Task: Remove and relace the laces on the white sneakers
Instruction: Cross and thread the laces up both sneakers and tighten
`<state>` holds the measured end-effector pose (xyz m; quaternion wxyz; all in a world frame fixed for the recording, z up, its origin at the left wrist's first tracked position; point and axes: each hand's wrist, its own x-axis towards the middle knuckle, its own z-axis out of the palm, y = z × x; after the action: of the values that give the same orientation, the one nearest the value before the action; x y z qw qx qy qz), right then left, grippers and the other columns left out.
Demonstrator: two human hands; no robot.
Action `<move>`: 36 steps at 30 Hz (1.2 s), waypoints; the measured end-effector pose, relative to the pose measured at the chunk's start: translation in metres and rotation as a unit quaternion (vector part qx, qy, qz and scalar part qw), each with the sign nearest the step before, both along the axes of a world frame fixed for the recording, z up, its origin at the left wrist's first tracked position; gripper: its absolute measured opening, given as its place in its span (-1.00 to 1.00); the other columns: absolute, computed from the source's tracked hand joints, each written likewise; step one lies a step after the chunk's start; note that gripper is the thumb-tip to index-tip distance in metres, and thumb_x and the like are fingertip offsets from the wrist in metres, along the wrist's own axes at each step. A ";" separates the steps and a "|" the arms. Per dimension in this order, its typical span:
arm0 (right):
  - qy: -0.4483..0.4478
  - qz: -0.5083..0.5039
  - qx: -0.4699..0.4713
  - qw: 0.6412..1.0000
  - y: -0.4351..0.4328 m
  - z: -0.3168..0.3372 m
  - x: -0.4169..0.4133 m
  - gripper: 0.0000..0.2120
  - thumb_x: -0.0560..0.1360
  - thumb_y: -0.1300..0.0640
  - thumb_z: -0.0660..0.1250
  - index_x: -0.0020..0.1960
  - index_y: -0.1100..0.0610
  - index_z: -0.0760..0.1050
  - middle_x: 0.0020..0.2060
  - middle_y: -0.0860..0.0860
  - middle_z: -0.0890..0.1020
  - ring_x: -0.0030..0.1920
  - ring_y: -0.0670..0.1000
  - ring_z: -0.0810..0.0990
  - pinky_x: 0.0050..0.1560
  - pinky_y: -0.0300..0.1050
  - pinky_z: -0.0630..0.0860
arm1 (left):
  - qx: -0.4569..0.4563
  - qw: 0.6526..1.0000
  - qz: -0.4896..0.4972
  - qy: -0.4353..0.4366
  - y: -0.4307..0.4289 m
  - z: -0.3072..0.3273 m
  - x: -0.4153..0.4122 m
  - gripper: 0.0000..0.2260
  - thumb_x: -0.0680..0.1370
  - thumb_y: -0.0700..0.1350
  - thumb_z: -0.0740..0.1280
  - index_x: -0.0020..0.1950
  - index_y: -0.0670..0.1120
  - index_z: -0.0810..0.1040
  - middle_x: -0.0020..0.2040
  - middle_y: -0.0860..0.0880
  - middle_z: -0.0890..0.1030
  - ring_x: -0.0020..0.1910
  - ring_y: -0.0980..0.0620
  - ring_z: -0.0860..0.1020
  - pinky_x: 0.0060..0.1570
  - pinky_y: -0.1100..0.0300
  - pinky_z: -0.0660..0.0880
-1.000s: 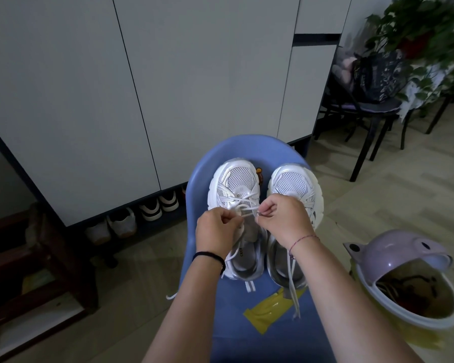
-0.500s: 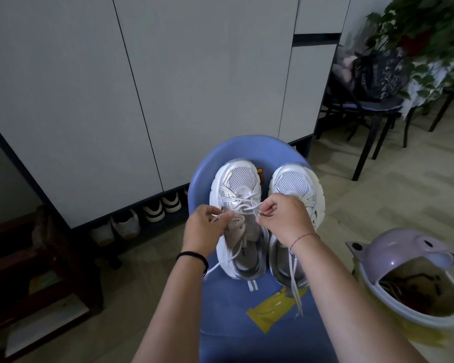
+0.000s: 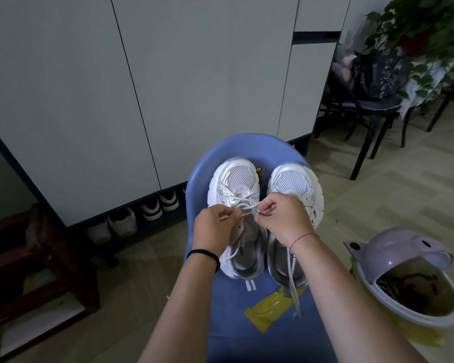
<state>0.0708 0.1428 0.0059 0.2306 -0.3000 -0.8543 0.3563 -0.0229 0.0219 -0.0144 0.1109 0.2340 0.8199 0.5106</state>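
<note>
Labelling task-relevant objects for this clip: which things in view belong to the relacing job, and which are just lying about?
In the job: left white mesh sneaker; its thin white lace, pinched by left hand and right hand; right white mesh sneaker; round blue plastic chair under both.
Lying about: flat yellow wrapper; lilac lidded plastic bin; shoes under grey cabinet; leafy potted plant.

Dim, soft, edge-warped indoor light

two white sneakers (image 3: 233, 184) (image 3: 292, 186), two hands (image 3: 215, 231) (image 3: 283, 221), one blue chair (image 3: 247, 145), one yellow wrapper (image 3: 268, 313)
</note>
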 end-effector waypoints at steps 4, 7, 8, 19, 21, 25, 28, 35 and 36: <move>0.005 -0.005 -0.007 1.000 0.002 -0.001 -0.001 -0.86 0.33 0.23 0.52 -0.19 0.08 0.59 -0.28 -0.04 0.65 -0.21 -0.05 0.63 -0.02 -0.04 0.61 | -0.010 1.000 -0.008 -0.002 -0.009 0.002 -0.007 -0.87 0.51 -0.06 0.44 -0.15 -0.10 0.69 -0.34 0.10 0.60 -0.41 0.23 0.47 -0.46 0.47 0.32; 0.006 -0.009 -0.011 1.000 0.002 -0.001 -0.001 -0.87 0.33 0.22 0.52 -0.19 0.08 0.59 -0.26 -0.03 0.66 -0.20 -0.05 0.64 -0.02 -0.03 0.61 | -0.038 0.999 -0.007 0.005 -0.019 0.004 -0.014 -0.85 0.50 -0.04 0.44 -0.19 -0.10 0.67 -0.43 0.11 0.52 -0.51 0.20 0.38 -0.52 0.43 0.27; 0.005 -0.010 -0.015 1.000 0.003 -0.001 -0.001 -0.86 0.33 0.22 0.52 -0.20 0.08 0.58 -0.25 -0.02 0.66 -0.19 -0.04 0.64 -0.02 -0.03 0.61 | -0.046 0.999 0.003 0.006 -0.024 0.005 -0.017 -0.84 0.51 -0.05 0.44 -0.21 -0.10 0.67 -0.44 0.09 0.51 -0.49 0.18 0.37 -0.52 0.41 0.26; -0.015 -0.003 -0.037 0.999 0.002 0.006 0.004 -0.79 0.33 0.16 0.54 -0.09 0.12 0.56 -0.19 -0.01 0.60 -0.11 0.00 0.61 0.02 -0.09 0.57 | -0.031 0.996 -0.044 -0.074 -0.023 0.001 -0.012 -0.76 0.47 0.05 0.46 -0.08 -0.10 0.57 -0.22 -0.05 0.66 -0.24 -0.02 0.59 -0.09 0.06 0.56; -0.031 0.002 -0.018 0.999 -0.002 0.008 0.005 -0.71 0.32 0.12 0.56 -0.05 0.13 0.52 -0.21 -0.10 0.51 -0.13 -0.02 0.57 -0.01 -0.13 0.53 | -0.039 0.998 -0.038 -0.044 -0.016 0.001 -0.007 -0.77 0.47 0.04 0.47 -0.11 -0.09 0.56 -0.28 0.00 0.61 -0.29 0.04 0.55 -0.19 0.12 0.52; -0.070 0.013 0.021 0.997 -0.007 0.004 0.001 -0.57 0.29 0.06 0.58 0.02 0.07 0.41 -0.14 -0.05 0.51 -0.12 0.01 0.55 -0.02 -0.04 0.54 | -0.048 0.998 -0.042 -0.009 -0.008 -0.001 -0.002 -0.81 0.48 0.01 0.46 -0.19 -0.05 0.53 -0.32 0.01 0.59 -0.31 0.05 0.52 -0.28 0.24 0.42; -0.082 0.009 0.025 0.996 -0.006 0.002 -0.001 -0.50 0.32 0.08 0.56 0.15 0.09 0.39 -0.09 -0.03 0.52 -0.08 0.04 0.56 -0.01 -0.07 0.51 | -0.059 0.998 -0.030 0.020 -0.003 -0.003 0.002 -0.80 0.48 0.02 0.45 -0.22 -0.02 0.50 -0.33 0.06 0.56 -0.30 0.05 0.52 -0.27 0.20 0.43; -0.087 0.009 0.043 0.995 -0.005 0.003 -0.002 -0.66 0.38 0.17 0.48 0.12 0.16 0.53 -0.05 0.05 0.62 -0.03 0.09 0.59 0.02 -0.06 0.52 | -0.024 0.997 -0.030 0.068 -0.004 0.001 0.004 -0.83 0.49 -0.09 0.44 -0.28 -0.03 0.54 -0.33 0.09 0.57 -0.35 0.16 0.47 -0.31 0.36 0.39; -0.080 0.010 0.040 0.996 -0.005 0.003 -0.001 -0.72 0.38 0.19 0.46 0.08 0.17 0.55 -0.08 0.06 0.64 -0.04 0.10 0.60 0.03 -0.02 0.54 | -0.030 0.996 -0.038 0.070 -0.008 0.003 0.003 -0.81 0.48 -0.10 0.46 -0.31 -0.03 0.54 -0.35 0.11 0.56 -0.38 0.20 0.46 -0.34 0.41 0.36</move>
<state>0.0695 0.1379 0.0092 0.1699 -0.3092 -0.8865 0.2995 -0.0198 0.0135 -0.0111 0.0797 0.2970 0.8309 0.4638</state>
